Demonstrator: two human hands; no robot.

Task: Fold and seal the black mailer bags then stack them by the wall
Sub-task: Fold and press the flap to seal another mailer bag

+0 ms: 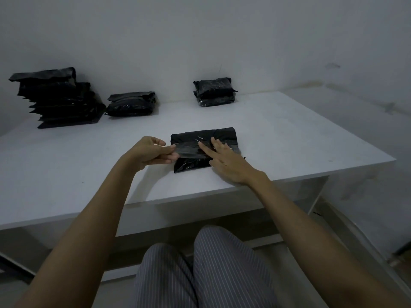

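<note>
Presently one black mailer bag (203,150) lies flat on the white table (289,134), near its front edge and directly ahead of the seated person. Its long axis runs left to right across the view.

Left hand (151,152): grip closed in a pinch, thumb and fingers holding the left end of a glossy strip or flap (189,151) that crosses the bag's middle. Whether this is the seal liner or the flap itself cannot be told.

Right hand (224,161): grip open, fingers straight and spread, pressing down on the bag's right half beside the strip.

Governing relation: the strip runs along the bag's long axis, from the left hand's pinch towards the right hand's fingertips. The left hand is at the free end; the right hand anchors the bag. Judgement: sealing is in hand, stacking not yet begun.

Surroundings: three groups of black mailer bags stand along the wall (200,41): a tall stack (57,98) at far left, a low stack (131,104) beside it, and a small stack (214,92) behind the working bag. Bare table lies between the bag and these stacks; nothing visible obstructs that path.
</note>
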